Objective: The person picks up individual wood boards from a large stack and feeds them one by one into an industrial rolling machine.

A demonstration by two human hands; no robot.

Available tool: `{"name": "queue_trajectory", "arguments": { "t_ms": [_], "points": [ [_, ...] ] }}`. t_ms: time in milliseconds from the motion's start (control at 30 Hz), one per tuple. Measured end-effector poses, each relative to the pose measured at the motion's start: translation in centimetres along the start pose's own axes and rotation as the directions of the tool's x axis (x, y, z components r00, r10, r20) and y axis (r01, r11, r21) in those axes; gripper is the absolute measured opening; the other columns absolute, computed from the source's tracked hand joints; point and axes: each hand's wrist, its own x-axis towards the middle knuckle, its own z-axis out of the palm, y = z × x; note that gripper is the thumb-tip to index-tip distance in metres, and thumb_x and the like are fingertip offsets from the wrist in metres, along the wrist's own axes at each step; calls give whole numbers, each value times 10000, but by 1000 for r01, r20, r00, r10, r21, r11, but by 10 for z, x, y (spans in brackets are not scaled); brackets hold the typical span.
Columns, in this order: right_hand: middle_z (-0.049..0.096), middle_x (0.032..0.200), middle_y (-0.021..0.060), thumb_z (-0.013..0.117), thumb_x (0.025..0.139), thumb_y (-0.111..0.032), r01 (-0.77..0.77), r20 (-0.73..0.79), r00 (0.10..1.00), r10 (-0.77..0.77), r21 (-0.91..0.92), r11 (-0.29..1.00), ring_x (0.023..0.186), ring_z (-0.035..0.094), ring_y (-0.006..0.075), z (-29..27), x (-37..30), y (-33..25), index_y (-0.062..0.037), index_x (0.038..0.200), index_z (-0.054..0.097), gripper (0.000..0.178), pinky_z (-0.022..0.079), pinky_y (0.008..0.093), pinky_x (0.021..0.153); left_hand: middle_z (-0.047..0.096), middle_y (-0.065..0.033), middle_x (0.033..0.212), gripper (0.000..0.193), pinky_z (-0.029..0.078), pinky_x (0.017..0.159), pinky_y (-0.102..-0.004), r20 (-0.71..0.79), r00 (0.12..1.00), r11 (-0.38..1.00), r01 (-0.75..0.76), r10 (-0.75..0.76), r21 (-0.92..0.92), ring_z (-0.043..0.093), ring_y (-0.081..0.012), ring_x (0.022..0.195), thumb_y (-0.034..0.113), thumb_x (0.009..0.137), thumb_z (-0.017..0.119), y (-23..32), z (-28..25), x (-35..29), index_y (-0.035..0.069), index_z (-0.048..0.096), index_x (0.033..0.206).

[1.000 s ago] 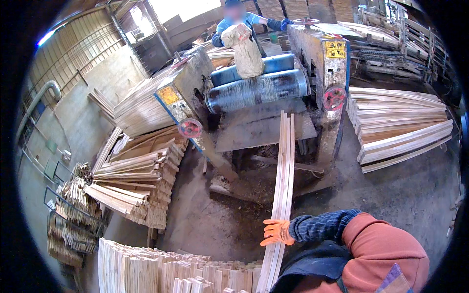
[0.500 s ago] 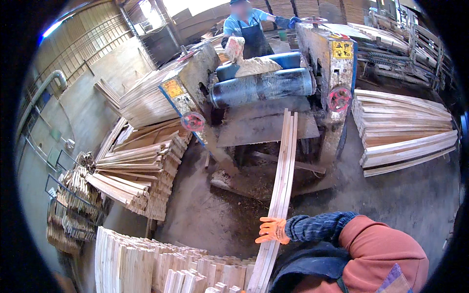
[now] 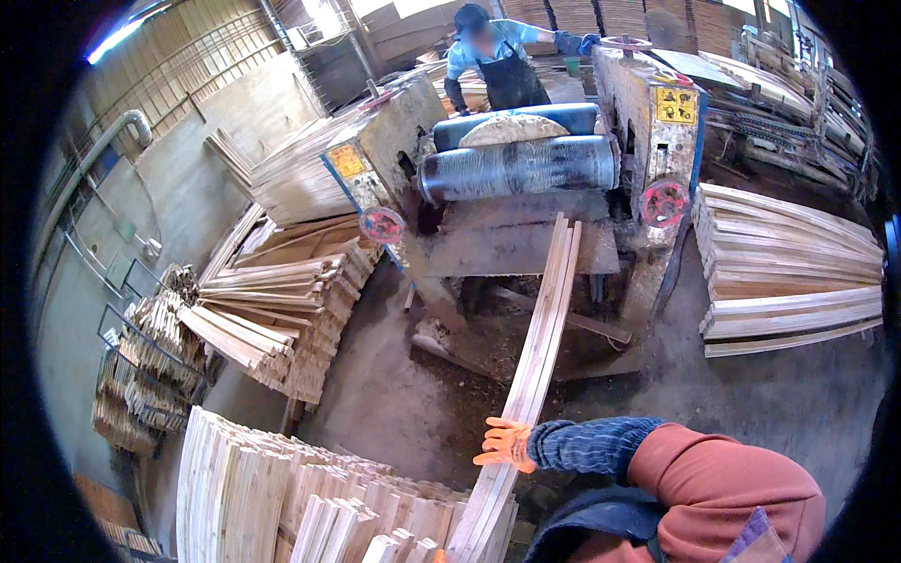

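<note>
A bundle of long pale wooden strips (image 3: 540,361) slants up from the lower edge, its far end over the machine's dark infeed plate (image 3: 469,239). My right hand (image 3: 507,444), in an orange glove, lies across the strips, its fingers reaching round their left edge and holding them. Of my left hand (image 3: 439,556) only a scrap of orange glove shows beside the strips at the lower edge, its fingers out of sight. Beyond the plate are the machine's rollers (image 3: 521,169), with a pale dusty rounded piece (image 3: 510,129) on top.
Upright wooden strips (image 3: 239,483) are stacked close at lower left. More piles lie left (image 3: 272,310) and right (image 3: 788,267). Red handwheels (image 3: 664,204) stick out from the machine's posts. A co-worker (image 3: 507,70) stands behind the machine, one gloved hand near its top right.
The view has shifted slightly. My right hand and the near part of the strips have moved left. The co-worker's lifted hand has come down, and the pale heap on the rollers is smaller.
</note>
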Motion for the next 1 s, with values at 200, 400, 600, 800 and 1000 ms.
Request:
{"name": "queue_trajectory", "arguments": {
  "t_ms": [200, 400, 600, 800, 1000],
  "points": [
    [554, 1477, 101, 808, 707, -265, -17, 220, 975, 26, -40, 999, 1437, 457, 325, -23, 3, -5, -265, 1623, 307, 1044, 92, 573, 1281, 530, -232, 1479, 1076, 270, 1201, -558, 41, 999, 999, 7, -5, -36, 429, -413, 1422, 690, 779, 735, -5, 10, 0, 52, 375, 1567],
    [571, 1460, 78, 836, 667, -297, -11, 189, 982, 18, -38, 999, 1406, 482, 306, -19, 1, -1, -266, 1597, 368, 1042, 130, 558, 1279, 535, -163, 1497, 1007, 287, 1187, -536, -10, 1000, 995, -23, 24, 97, 451, -355, 1418, 661, 812, 713, -10, 24, 8, 125, 369, 1592],
    [605, 1403, 72, 894, 604, -386, 15, 148, 989, -7, -48, 999, 1384, 490, 293, -11, 2, 2, -280, 1595, 396, 1114, 141, 534, 1261, 564, -158, 1468, 982, 337, 1161, -520, -93, 995, 998, -51, 48, -29, 508, -364, 1362, 636, 820, 708, -12, 21, 3, 113, 383, 1585],
    [602, 1397, 86, 853, 626, -340, 20, 154, 988, -11, -55, 998, 1386, 485, 298, -15, 4, -3, -271, 1580, 420, 1049, 133, 544, 1268, 574, -186, 1438, 1051, 360, 1147, -508, -63, 998, 999, 15, -17, -35, 519, -367, 1337, 617, 734, 776, -8, 14, -3, 107, 400, 1573],
    [588, 1422, 85, 839, 597, -286, -29, 162, 986, 33, -28, 999, 1414, 463, 301, -19, -3, -4, -259, 1550, 456, 1027, 128, 538, 1275, 686, -150, 1237, 929, 467, 1033, -516, -240, 968, 943, -147, 75, -299, 647, -357, 1153, 471, 569, 906, -5, -9, 11, 126, 597, 1374]
  ]
}}
